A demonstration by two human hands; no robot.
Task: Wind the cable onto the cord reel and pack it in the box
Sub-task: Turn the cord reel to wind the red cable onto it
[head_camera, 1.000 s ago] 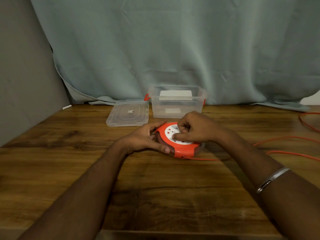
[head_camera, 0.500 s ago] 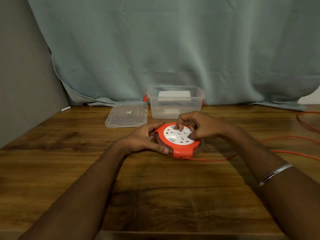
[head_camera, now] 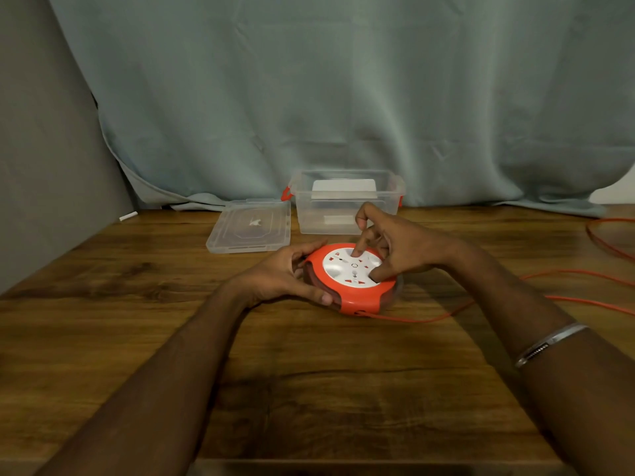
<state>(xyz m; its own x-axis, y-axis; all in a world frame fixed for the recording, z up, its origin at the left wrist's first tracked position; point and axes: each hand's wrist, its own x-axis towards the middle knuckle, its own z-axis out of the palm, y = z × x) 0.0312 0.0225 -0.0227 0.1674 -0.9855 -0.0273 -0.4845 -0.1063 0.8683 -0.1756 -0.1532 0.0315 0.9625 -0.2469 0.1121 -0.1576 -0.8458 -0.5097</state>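
Both hands on cord reel (head_camera: 354,281), flat at table centre. Left hand (head_camera: 285,276) cups its left rim; right hand (head_camera: 395,250) half curled, fingertips on white face. Cable (head_camera: 429,319) trails right — right hand nearer the slack; box (head_camera: 347,201) open, behind.

Setting: domestic room, improvised work area. Evidence: wood-grain table (head_camera: 309,372) set against grey wall (head_camera: 41,149); pale blue-green cloth (head_camera: 343,97) hung as backdrop w/ hem bunched on tabletop; clear plastic storage box (head_camera: 347,204) and loose lid (head_camera: 251,225). No lab/shop fixtures visible.
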